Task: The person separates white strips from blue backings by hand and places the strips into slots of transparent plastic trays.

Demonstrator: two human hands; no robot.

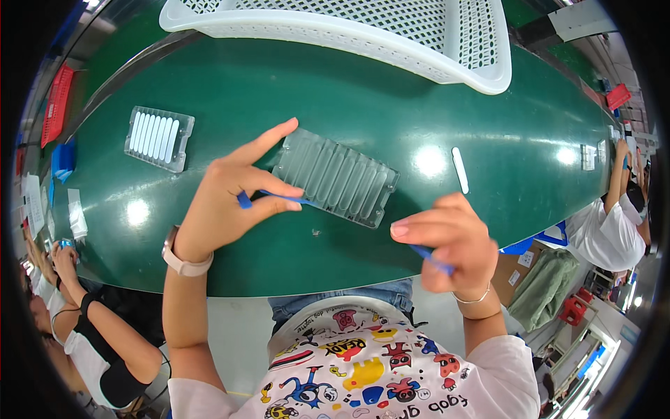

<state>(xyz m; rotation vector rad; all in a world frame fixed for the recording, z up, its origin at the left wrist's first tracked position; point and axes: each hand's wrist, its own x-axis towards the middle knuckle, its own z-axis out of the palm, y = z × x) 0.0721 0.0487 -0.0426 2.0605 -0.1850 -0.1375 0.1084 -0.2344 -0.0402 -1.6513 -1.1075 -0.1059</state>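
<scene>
A clear plastic tray [335, 174] with several long slots lies tilted on the green table in front of me, its slots looking bare. My left hand [234, 192] is at the tray's left side, pinching a thin blue strip [296, 200] between thumb and a finger, another finger stretched out by the tray's upper corner. To the right of the tray, my right hand [447, 241] is closed on another thin blue piece [440, 265], smeared by motion; its kind cannot be made out. A single white stick [459, 170] with rounded ends lies beyond my right hand.
A second clear tray [160, 138] holding several white sticks sits at the left. The white perforated basket [349, 29] stands across the far side of the green table [244, 77]. People work along the left and right, one co-worker's hand [65, 258] near the left edge.
</scene>
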